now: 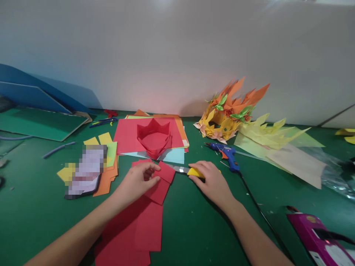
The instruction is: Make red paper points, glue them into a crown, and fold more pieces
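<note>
My right hand [210, 183] is closed around the yellow handle of a utility knife [195, 172], its blade pointing left. The blade reaches the edge of a folded piece of red paper [160, 190]; whether it sits inside the fold I cannot tell. At that paper's left side, my left hand [142, 181] has its thumb and fingers curled over it. Below both hands lie larger red paper sheets [146, 229], partly covered by my left forearm. Just beyond the hands stands a red paper crown [154, 138] with pointed tips.
Behind the crown are stacked coloured sheets [124, 129]. A phone [87, 170] rests on paper pieces at left. To the right are a blue glue gun [229, 155] with its cord, decorated paper crowns [224, 114], pale sheets [299, 162] and a magenta device [313, 236].
</note>
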Available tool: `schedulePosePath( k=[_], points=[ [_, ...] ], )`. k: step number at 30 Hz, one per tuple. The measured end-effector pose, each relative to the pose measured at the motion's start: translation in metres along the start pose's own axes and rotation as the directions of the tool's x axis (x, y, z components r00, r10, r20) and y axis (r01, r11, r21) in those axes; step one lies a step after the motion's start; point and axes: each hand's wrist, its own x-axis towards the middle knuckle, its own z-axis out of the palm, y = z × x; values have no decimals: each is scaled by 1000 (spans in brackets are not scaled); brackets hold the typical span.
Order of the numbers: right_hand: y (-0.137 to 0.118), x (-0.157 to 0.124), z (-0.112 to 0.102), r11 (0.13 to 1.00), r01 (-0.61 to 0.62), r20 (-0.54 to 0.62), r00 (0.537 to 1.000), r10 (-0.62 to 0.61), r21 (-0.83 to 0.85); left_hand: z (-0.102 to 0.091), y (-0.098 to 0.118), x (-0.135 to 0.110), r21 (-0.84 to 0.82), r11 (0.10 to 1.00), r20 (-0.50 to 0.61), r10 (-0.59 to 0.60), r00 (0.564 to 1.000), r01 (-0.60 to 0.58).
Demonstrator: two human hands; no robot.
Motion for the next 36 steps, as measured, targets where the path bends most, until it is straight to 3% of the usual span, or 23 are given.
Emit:
schedulePosePath(
  k=[4, 6, 10, 15, 20, 24, 27, 31, 33, 36],
  points=[
    [7, -1, -5, 999, -27, -60, 998, 26, -20, 2, -5, -2, 83, 996, 34, -19, 999, 16],
    [9, -1, -11, 1000, 16, -61, 998, -16, 9, 3, -5, -3, 116, 993, 48, -1, 999, -5],
    [9, -2, -24, 973, 208, 126, 967, -220, 105, 6, -3, -4, 134, 990, 39, 41, 998, -46],
    [6, -3, -28, 958, 255, 261, 924, -281, 130, 7, -2, -1, -20, 994, 69, -102, 992, 104],
    [9, -2, -27, 960, 273, 243, 929, -279, 61, 5, -2, 2, -211, 935, 155, -254, 955, 283],
    [13, -2, -27, 958, 283, 202, 942, -269, -44, 8, -4, 2, -200, 936, 216, -246, 945, 290],
    [14, -3, -27, 952, 294, 204, 940, -272, -85, 11, -7, -1, -111, 976, 231, -157, 960, 187],
    [13, -3, -26, 945, 297, 241, 935, -260, -134, 14, -10, -5, 168, 980, 174, 79, 982, -109],
    [12, -3, -26, 940, 297, 248, 935, -252, -167, 15, -12, -6, 301, 919, 147, 218, 965, -254],
    [11, -4, -26, 928, 314, 252, 932, -261, -199, 19, -13, -6, 362, 808, 198, 420, 886, -464]
  ],
)
